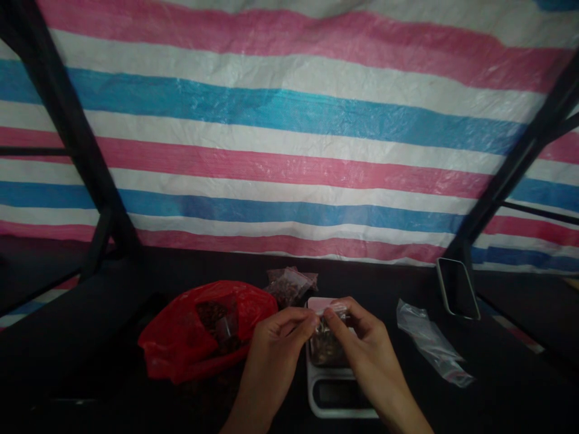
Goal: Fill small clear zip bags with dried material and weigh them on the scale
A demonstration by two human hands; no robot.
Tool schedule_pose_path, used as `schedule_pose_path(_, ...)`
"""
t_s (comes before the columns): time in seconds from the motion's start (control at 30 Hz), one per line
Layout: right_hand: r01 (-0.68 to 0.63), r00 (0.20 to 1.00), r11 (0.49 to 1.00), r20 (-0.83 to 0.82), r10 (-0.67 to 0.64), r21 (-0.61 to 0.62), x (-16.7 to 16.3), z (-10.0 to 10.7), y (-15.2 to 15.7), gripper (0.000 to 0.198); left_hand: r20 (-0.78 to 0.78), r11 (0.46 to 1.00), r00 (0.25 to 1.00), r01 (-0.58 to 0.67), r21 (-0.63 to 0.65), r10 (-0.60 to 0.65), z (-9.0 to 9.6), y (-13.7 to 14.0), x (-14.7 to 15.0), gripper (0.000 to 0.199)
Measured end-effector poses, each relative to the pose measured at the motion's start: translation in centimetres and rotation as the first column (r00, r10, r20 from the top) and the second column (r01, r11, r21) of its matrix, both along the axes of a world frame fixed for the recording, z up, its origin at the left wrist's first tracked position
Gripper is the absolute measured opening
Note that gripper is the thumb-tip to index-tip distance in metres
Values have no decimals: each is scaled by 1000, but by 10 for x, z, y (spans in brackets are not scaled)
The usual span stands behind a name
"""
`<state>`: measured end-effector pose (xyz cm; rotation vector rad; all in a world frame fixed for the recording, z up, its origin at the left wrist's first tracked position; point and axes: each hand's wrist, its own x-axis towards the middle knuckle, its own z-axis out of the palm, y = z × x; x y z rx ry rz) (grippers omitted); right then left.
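Pinching the clear bag [328, 349] by its top over the scale [332, 374] with left hand [278, 340] and right hand [364, 340], we might spill its contents there if our grip slips.

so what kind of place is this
Perhaps a makeshift stall or sheltered work corner: a striped plastic sheet hangs behind a black table, and a white scale sits on it.

The scale [331, 374] is white, on a black counter [375, 283]. Left of the scale is a red bag [178, 337]. Behind the scale, the sheet [289, 161] has pink, white and blue stripes.
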<state>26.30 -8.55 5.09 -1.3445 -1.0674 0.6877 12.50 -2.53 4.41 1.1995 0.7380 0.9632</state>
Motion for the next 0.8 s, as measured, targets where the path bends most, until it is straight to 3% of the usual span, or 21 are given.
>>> schedule_pose_path(0.2,-1,1000,1000,3,2,-9,0,-2,0,46,46,1000,999,10,-15,-9,-3,4,0,37)
schedule_pose_path(0.6,65,998,998,7,-65,-9,-3,-3,2,50,6,998,998,-63,-15,63,3,0,-1,32)
schedule_pose_path(0.8,-195,966,981,-175,191,-7,1,-7,-1,50,85,963,982,-143,-227,166,-12,-2,7,49)
